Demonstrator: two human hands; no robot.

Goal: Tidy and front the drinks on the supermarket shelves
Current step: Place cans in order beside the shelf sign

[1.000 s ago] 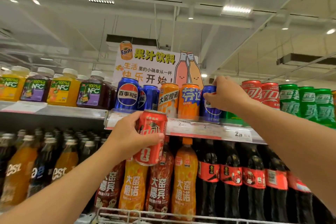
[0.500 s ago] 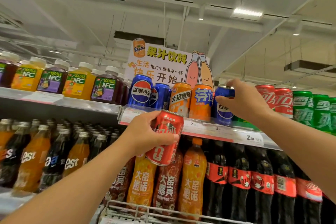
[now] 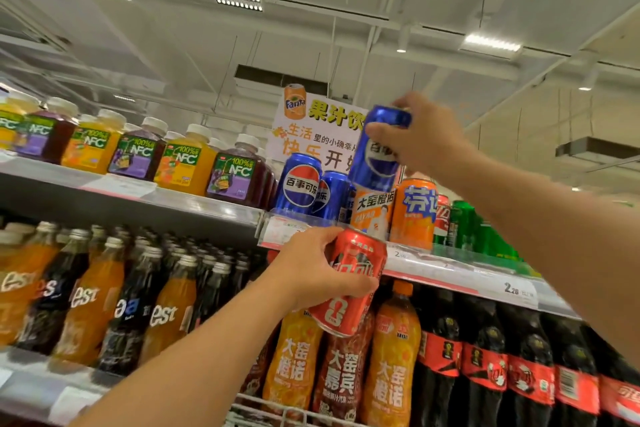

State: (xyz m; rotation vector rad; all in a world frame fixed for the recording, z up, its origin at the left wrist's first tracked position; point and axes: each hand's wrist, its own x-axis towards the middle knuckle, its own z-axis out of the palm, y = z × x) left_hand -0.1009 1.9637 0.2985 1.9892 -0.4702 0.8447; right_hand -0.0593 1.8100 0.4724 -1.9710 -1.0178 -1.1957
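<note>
Head view: the right hand (image 3: pixel 420 139) grips a blue can (image 3: pixel 375 152) near its top, fingers curled round it, and holds it tilted in the air above the top shelf (image 3: pixel 450 272), over the cream-orange can (image 3: pixel 372 213) and in front of the sign (image 3: pixel 322 135). The left hand (image 3: pixel 311 267) wraps a red can (image 3: pixel 349 282), tilted, in front of the shelf edge and clear of it, lower than the blue one. On the shelf, left to right: two blue cans (image 3: pixel 301 184), the cream-orange can, an orange can (image 3: pixel 414 213), then a red can and green cans partly hidden behind the right forearm. Far left on the same level stand juice bottles (image 3: pixel 180 158) with white caps. Below: dark and orange bottles (image 3: pixel 104 291) at left, orange and brown bottles (image 3: pixel 343 381) in the middle, cola bottles (image 3: pixel 485 357) at right
</note>
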